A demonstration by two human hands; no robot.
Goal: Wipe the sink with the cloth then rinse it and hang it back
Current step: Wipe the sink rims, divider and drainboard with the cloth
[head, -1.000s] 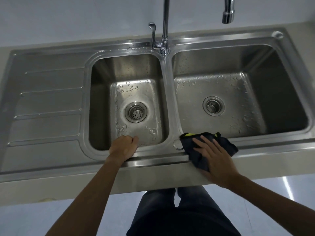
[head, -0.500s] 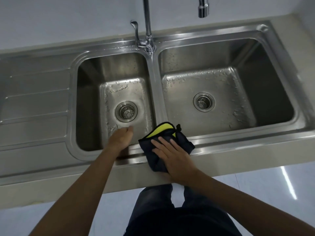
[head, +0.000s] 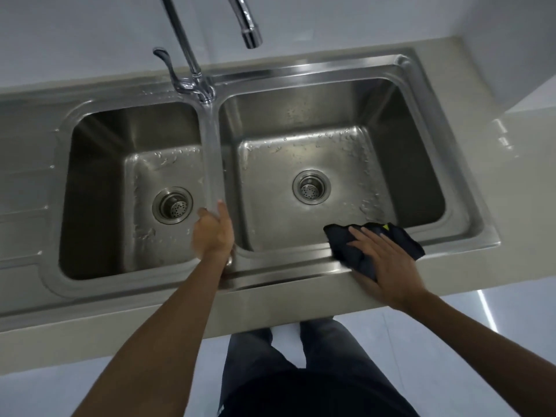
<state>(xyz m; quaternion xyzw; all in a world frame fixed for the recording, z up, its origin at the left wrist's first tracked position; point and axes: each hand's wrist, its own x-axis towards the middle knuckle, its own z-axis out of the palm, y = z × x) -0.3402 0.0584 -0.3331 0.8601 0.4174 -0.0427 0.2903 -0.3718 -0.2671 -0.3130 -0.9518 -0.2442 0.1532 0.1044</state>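
Observation:
A stainless double sink (head: 304,69) fills the view, both basins wet with droplets. A dark cloth (head: 340,239) with a bit of yellow lining lies on the front rim of the right basin. My right hand (head: 386,260) presses flat on the cloth with its fingers spread. My left hand (head: 213,233) rests on the near end of the divider (head: 212,152) between the basins, fingers pointing away from me and holding nothing. It is slightly blurred.
A tall faucet (head: 192,63) with a lever handle (head: 164,60) rises behind the divider, its spout (head: 251,34) over the right basin's back edge. Each basin has a drain strainer (head: 172,205). A ribbed drainboard (head: 21,188) lies to the left, a pale counter (head: 523,164) to the right.
My right hand slid the cloth rightward along the front rim, from near the divider to the right basin. My left hand moved from the left basin's front rim onto the divider.

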